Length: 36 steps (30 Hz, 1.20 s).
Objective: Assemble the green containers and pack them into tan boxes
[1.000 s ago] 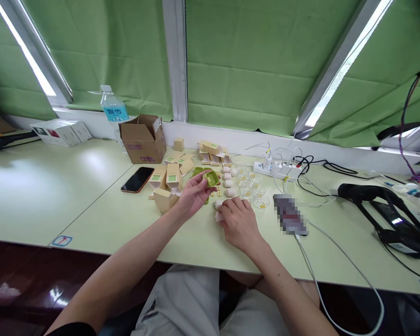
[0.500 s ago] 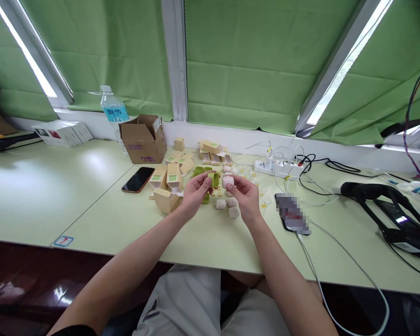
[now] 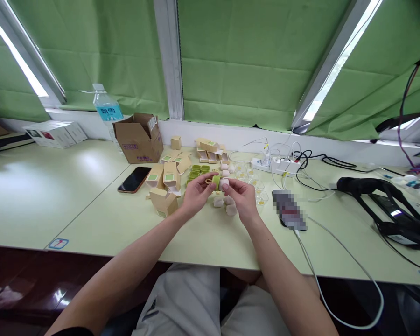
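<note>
My left hand point(image 3: 196, 195) is raised over the desk and pinches a small green case point(image 3: 215, 181). Facing it, my right hand point(image 3: 242, 196) holds a small white earbud-like piece point(image 3: 225, 183) between its fingertips, pressed against the green case. Two or three more white pieces point(image 3: 218, 202) lie on the desk just below my hands. More green cases point(image 3: 196, 171) sit behind, next to several small tan boxes point(image 3: 164, 200) with green labels.
A black phone point(image 3: 134, 179) lies left of the boxes, an open cardboard box point(image 3: 138, 137) and a water bottle point(image 3: 105, 109) behind it. Clear plastic trays point(image 3: 257, 186), a power strip point(image 3: 275, 164) with cables, a blurred device point(image 3: 289, 210) and a black stand point(image 3: 388, 205) lie to the right.
My right hand lifted a white piece off the desk and brought it up against the green case held in my left hand. Both hands have closed together.
</note>
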Each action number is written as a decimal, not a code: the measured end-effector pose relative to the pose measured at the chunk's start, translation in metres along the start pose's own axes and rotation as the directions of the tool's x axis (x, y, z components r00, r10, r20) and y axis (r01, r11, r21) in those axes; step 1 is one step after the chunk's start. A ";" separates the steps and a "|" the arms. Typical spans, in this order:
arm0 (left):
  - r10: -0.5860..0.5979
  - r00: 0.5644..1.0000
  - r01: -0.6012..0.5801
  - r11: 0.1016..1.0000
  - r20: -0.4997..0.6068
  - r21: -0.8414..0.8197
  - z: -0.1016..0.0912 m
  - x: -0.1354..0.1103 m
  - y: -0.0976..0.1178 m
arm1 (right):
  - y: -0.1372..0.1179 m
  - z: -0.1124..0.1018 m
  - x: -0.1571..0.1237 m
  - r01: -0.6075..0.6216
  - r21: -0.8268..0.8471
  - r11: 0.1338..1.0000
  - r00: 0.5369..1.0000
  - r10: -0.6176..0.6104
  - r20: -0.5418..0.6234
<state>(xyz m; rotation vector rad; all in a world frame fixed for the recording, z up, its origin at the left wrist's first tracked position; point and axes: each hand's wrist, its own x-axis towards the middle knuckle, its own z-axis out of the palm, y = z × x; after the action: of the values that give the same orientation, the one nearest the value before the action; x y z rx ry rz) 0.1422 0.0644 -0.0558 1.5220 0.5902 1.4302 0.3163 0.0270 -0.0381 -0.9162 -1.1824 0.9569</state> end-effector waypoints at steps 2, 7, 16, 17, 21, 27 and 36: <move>0.010 1.000 -0.010 1.000 0.005 0.016 0.000 0.000 -0.003 | 0.001 0.000 0.000 0.004 -0.009 1.000 1.000 -0.004 0.000; 0.006 1.000 -0.006 0.998 -0.008 0.063 0.003 -0.002 -0.008 | 0.004 0.002 0.000 0.024 -0.012 1.000 1.000 -0.025 -0.016; 0.151 0.988 -0.153 0.888 0.040 0.433 0.006 -0.011 -0.005 | 0.012 0.007 -0.005 0.031 -0.025 0.999 0.997 -0.033 -0.068; 0.184 0.981 -0.193 0.854 0.065 0.484 0.007 -0.013 -0.003 | 0.012 0.008 -0.006 0.033 -0.025 0.999 0.997 -0.034 -0.071; 0.289 0.951 -0.297 0.761 0.108 0.577 0.008 -0.015 -0.002 | 0.014 0.014 -0.008 0.026 -0.034 0.999 0.997 -0.029 -0.067; 0.264 0.963 -0.252 0.828 0.049 0.500 0.005 -0.012 -0.003 | 0.013 0.015 -0.013 0.156 -0.170 0.973 0.987 -0.160 -0.010; -0.093 0.980 0.109 0.990 0.174 -0.085 -0.005 -0.004 0.010 | 0.011 -0.003 -0.011 0.727 -0.607 0.321 0.566 -0.781 0.265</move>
<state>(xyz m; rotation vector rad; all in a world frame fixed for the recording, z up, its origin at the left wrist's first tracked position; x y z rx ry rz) 0.1341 0.0578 -0.0503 1.5000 0.4824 1.2207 0.3162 0.0196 -0.0520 -0.7533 -1.6990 -0.3517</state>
